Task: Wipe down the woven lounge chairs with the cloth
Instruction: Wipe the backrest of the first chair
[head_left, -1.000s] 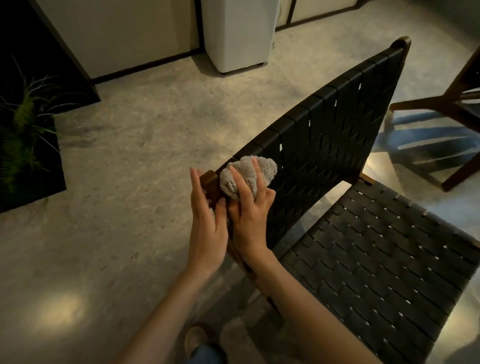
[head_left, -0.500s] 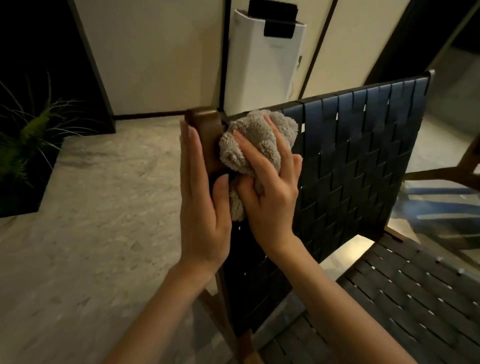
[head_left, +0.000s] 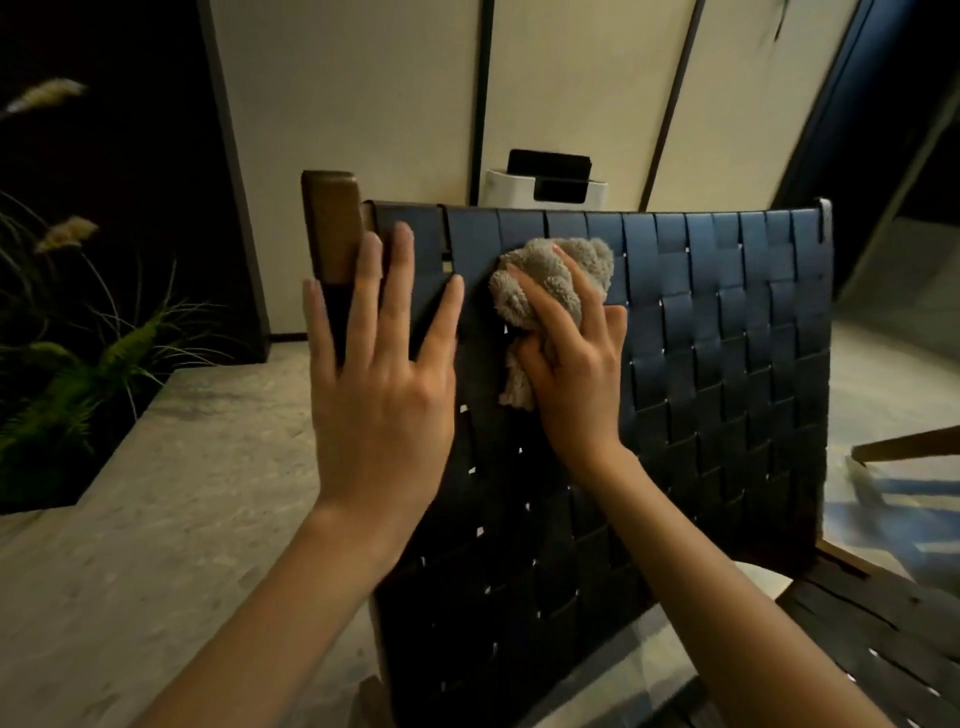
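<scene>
**Cloth works the upper backrest while the left hand braces**

The woven seat (head_left: 883, 649) lies near right. Beyond it, the left hand (head_left: 379, 384) lies flat, fingers spread wide, against the left edge of the woven backrest (head_left: 727, 338) beside the wooden post (head_left: 332, 223). The right hand (head_left: 576, 364) grips the bunched grey cloth (head_left: 540, 280) and presses it on the straps near the top. To wipe well, I judge she should keep that brace firm and sweep rightward along each strap row, so the cloth does not snag in the gaps. A white bin (head_left: 545, 187) stands behind. Half a second ago the cloth sat at the post's top corner; it has since moved right onto the weave, and the left hand has flattened.
</scene>
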